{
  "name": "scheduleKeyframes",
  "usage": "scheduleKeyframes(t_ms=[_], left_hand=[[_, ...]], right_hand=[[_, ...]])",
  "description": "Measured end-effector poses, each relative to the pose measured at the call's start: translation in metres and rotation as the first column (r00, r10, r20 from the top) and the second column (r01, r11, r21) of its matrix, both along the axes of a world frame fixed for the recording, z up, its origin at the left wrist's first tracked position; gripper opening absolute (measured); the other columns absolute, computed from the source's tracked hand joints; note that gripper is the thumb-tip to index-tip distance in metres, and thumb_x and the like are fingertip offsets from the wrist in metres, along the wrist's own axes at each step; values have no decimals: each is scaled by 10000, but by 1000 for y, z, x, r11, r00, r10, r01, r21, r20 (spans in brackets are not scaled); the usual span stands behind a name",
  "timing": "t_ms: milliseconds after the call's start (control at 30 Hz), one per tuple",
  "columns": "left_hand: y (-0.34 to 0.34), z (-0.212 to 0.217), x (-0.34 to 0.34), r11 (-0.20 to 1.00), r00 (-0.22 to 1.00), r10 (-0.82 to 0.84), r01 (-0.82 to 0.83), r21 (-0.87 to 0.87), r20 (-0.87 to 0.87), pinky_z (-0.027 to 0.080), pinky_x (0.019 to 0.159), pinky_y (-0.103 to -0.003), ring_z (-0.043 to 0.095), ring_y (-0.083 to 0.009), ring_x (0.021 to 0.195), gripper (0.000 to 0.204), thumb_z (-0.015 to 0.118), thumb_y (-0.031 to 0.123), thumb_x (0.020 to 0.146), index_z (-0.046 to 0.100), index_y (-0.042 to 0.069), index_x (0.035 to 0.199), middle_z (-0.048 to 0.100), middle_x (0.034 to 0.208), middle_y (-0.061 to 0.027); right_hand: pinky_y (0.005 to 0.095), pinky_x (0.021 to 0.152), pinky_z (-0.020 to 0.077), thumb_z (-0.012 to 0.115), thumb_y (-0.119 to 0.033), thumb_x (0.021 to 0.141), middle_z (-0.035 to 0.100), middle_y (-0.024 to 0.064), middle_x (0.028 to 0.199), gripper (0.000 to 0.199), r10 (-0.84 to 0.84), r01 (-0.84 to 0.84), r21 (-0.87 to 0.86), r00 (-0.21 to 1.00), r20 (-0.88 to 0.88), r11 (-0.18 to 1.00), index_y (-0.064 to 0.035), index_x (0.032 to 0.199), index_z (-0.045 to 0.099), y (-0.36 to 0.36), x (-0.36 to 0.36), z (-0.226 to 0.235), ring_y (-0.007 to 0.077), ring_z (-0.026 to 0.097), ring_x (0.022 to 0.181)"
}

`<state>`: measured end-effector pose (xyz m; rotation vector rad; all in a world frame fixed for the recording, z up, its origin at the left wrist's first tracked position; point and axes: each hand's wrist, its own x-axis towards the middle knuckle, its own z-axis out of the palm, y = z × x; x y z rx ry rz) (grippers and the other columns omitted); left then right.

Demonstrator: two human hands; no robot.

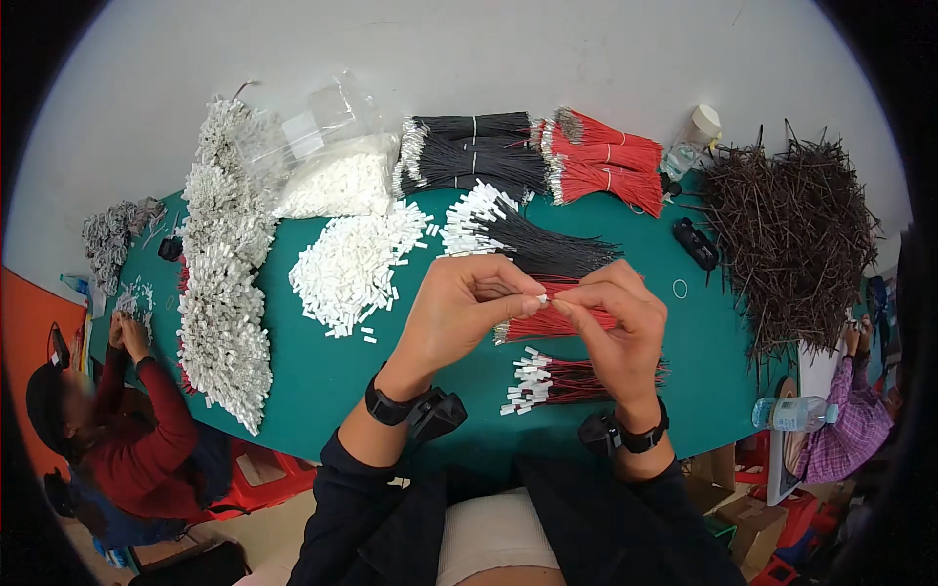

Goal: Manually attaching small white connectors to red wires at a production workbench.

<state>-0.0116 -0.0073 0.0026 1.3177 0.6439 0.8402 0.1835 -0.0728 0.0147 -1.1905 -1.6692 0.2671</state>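
Note:
Above the table's middle my left hand [471,301] pinches a small white connector housing [542,298] between thumb and forefinger. My right hand [620,317] is closed in a pinch right beside it, its fingertips almost meeting the left ones. Whatever thin piece the right fingers hold is too small to make out. Beneath the hands lie red wires [513,329], partly covered by them. Closer to me is a bundle of red and black wires with white housings [532,381] on their left ends. Beyond my hands, black wires [552,239] fan out from white-tipped ends.
Loose white housings [347,269] are heaped on the green table [430,396], a filled clear bag [342,181] behind them. Left is a tall white-tipped wire pile [225,293]; right, a dark wire pile [791,234]. Tied black [474,156] and red bundles [611,161] line the back. People sit both sides.

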Motion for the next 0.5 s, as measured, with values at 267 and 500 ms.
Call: scheduleKeyframes(t_ms=[267,500], left_hand=[[-1,-5,2,1000,1000,-12,12,-16,16,567,768,-245,719,-122,843,122,754,-49,867,743,-35,988,762,926,-103],[5,-7,-2,1000,999,-20,21,-12,44,573,783,-253,724,-138,850,129,741,-28,888,734,-41,1016,760,937,-110]], right_hand=[[318,655,477,795,12,772,658,85,784,104,52,-52,6,999,-11,999,-16,857,743,2,0,-3,219,616,743],[314,679,510,792,15,786,678,82,807,124,73,-75,-27,993,-89,997,-8,900,748,8,-2,-3,212,653,775]])
